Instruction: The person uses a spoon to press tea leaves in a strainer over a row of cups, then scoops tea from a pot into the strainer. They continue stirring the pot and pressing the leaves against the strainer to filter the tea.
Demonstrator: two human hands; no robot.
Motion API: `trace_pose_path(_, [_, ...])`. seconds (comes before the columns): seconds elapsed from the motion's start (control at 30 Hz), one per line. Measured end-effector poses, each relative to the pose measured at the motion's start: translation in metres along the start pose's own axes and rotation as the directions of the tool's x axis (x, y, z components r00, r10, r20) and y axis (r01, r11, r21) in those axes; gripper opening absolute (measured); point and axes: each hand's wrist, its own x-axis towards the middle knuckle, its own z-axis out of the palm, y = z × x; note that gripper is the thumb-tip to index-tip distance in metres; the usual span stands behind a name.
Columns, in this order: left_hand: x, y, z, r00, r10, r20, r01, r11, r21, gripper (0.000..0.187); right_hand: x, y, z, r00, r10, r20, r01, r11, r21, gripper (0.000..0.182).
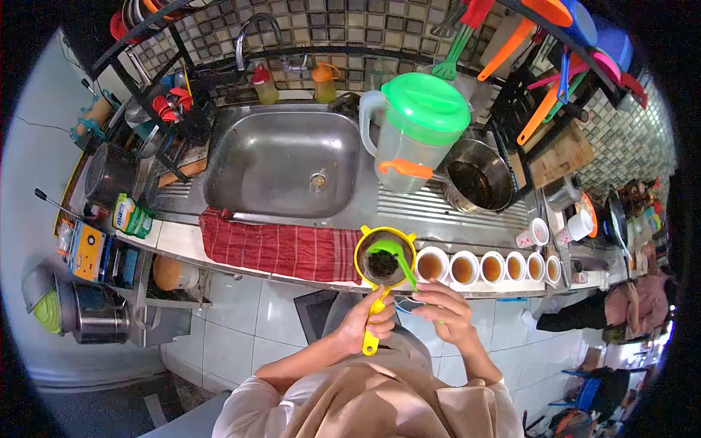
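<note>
My left hand (pixel 365 321) is wrapped round the handle of a yellow strainer (pixel 357 257), held level at the counter's front edge. Dark wet tea leaves (pixel 382 265) lie in its mesh. In my right hand (pixel 447 312) is a green spoon (pixel 402 264), its head down in the strainer against the leaves. What stands beneath the strainer is hidden. To its right, several white cups (pixel 464 269) of brown tea form a row along the counter edge.
Behind the cups stand a pitcher with a green lid (pixel 426 109) and a steel pot (pixel 476 179) with dark residue. A steel sink (pixel 285 164) is at the back, with a red cloth (pixel 281 248) before it. Another person (pixel 621 306) is at far right.
</note>
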Motion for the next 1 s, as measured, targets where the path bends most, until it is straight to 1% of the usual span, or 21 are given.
trace_pose_path(0.03, [0.0, -0.001, 0.0, 1.0, -0.007, 0.006, 0.007, 1.0, -0.01, 0.03, -0.005, 0.002, 0.002, 0.996, 0.037, -0.08, -0.035, 0.999, 0.024, 0.018])
trace_pose_path(0.07, [0.0, -0.001, -0.001, 1.0, -0.008, 0.006, 0.008, 1.0, -0.013, 0.03, -0.009, 0.005, 0.003, 0.999, 0.032, -0.043, -0.032, 0.999, 0.009, 0.016])
trace_pose_path(0.1, [0.0, -0.001, -0.001, 1.0, -0.013, 0.007, 0.013, 1.0, -0.012, 0.029, -0.012, 0.005, 0.005, 0.998, 0.035, -0.043, -0.035, 0.999, 0.008, 0.016])
trace_pose_path(0.17, [0.001, 0.0, 0.0, 1.0, -0.02, 0.013, 0.02, 1.0, -0.006, 0.028, -0.018, 0.004, 0.011, 0.99, -0.044, -0.133, 0.045, 0.999, 0.005, 0.014])
trace_pose_path(0.2, [0.001, -0.002, 0.0, 1.0, -0.015, -0.009, 0.015, 1.0, -0.014, 0.029, -0.016, 0.0, 0.016, 0.995, 0.014, -0.101, -0.009, 0.999, 0.052, 0.014])
trace_pose_path(0.23, [0.001, -0.003, -0.001, 0.999, -0.011, -0.034, 0.01, 1.0, -0.022, 0.029, -0.021, 0.0, 0.02, 0.995, 0.018, -0.1, -0.012, 0.998, 0.056, 0.014])
trace_pose_path(0.3, [0.0, -0.003, 0.001, 0.999, -0.009, -0.043, 0.008, 1.0, -0.025, 0.029, -0.033, 0.002, 0.029, 0.98, 0.028, -0.197, -0.015, 0.998, 0.067, 0.018])
trace_pose_path(0.33, [0.0, -0.003, 0.001, 0.999, -0.006, -0.051, 0.004, 1.0, -0.029, 0.029, -0.036, 0.002, 0.031, 0.977, 0.043, -0.208, -0.03, 0.998, 0.063, 0.021])
trace_pose_path(0.37, [-0.001, -0.004, 0.0, 0.998, -0.007, -0.055, 0.005, 0.999, -0.033, 0.029, -0.035, 0.0, 0.031, 0.977, 0.047, -0.206, -0.034, 0.997, 0.067, 0.021])
trace_pose_path(0.43, [0.0, -0.003, -0.001, 1.0, -0.013, -0.014, 0.013, 1.0, -0.021, 0.029, -0.028, -0.002, 0.029, 0.97, 0.122, -0.21, -0.111, 0.992, 0.067, 0.01])
trace_pose_path(0.47, [0.001, -0.002, 0.001, 1.0, -0.014, -0.009, 0.014, 1.0, -0.017, 0.029, -0.029, -0.002, 0.028, 0.95, 0.161, -0.269, -0.131, 0.983, 0.125, 0.009])
trace_pose_path(0.5, [0.0, -0.001, 0.002, 1.0, -0.024, -0.016, 0.024, 1.0, -0.01, 0.029, -0.025, -0.002, 0.024, 0.949, 0.159, -0.271, -0.13, 0.984, 0.124, 0.009])
trace_pose_path(0.6, [-0.001, 0.001, 0.001, 0.999, -0.044, -0.026, 0.044, 0.999, 0.0, 0.028, -0.004, 0.0, 0.012, 0.919, 0.198, -0.34, -0.116, 0.962, 0.246, 0.016])
trace_pose_path(0.63, [-0.001, 0.001, 0.0, 0.998, -0.05, -0.026, 0.05, 0.999, 0.006, 0.028, 0.002, 0.002, 0.011, 0.92, 0.202, -0.337, -0.122, 0.962, 0.244, 0.016])
trace_pose_path(0.7, [-0.002, 0.002, 0.001, 0.998, -0.055, -0.044, 0.056, 0.998, 0.01, 0.028, 0.018, 0.003, 0.009, 0.914, 0.202, -0.351, -0.091, 0.947, 0.309, 0.022])
trace_pose_path(0.73, [-0.002, 0.003, 0.002, 0.996, -0.059, -0.063, 0.061, 0.998, 0.021, 0.029, 0.026, 0.005, 0.008, 0.927, 0.218, -0.306, -0.132, 0.951, 0.278, 0.021])
trace_pose_path(0.77, [-0.002, 0.003, 0.002, 0.996, -0.063, -0.061, 0.064, 0.998, 0.019, 0.029, 0.034, 0.006, 0.007, 0.926, 0.22, -0.305, -0.135, 0.952, 0.275, 0.021])
trace_pose_path(0.87, [-0.002, 0.003, 0.004, 0.997, -0.042, -0.064, 0.042, 0.999, 0.003, 0.03, 0.058, 0.01, 0.009, 0.917, 0.282, -0.283, -0.089, 0.835, 0.543, 0.021])
trace_pose_path(0.9, [-0.003, 0.004, 0.004, 0.997, -0.045, -0.063, 0.046, 0.999, 0.01, 0.03, 0.065, 0.01, 0.009, 0.919, 0.282, -0.276, -0.093, 0.835, 0.542, 0.021])
trace_pose_path(0.97, [-0.003, 0.004, 0.005, 0.997, -0.047, -0.06, 0.048, 0.999, 0.011, 0.03, 0.077, 0.009, 0.01, 0.913, 0.311, -0.264, -0.017, 0.675, 0.738, 0.019])
trace_pose_path(1.0, [-0.003, 0.004, 0.005, 0.997, -0.048, -0.054, 0.049, 0.999, 0.017, 0.031, 0.087, 0.004, 0.012, 0.911, 0.324, -0.253, -0.037, 0.677, 0.735, 0.022])
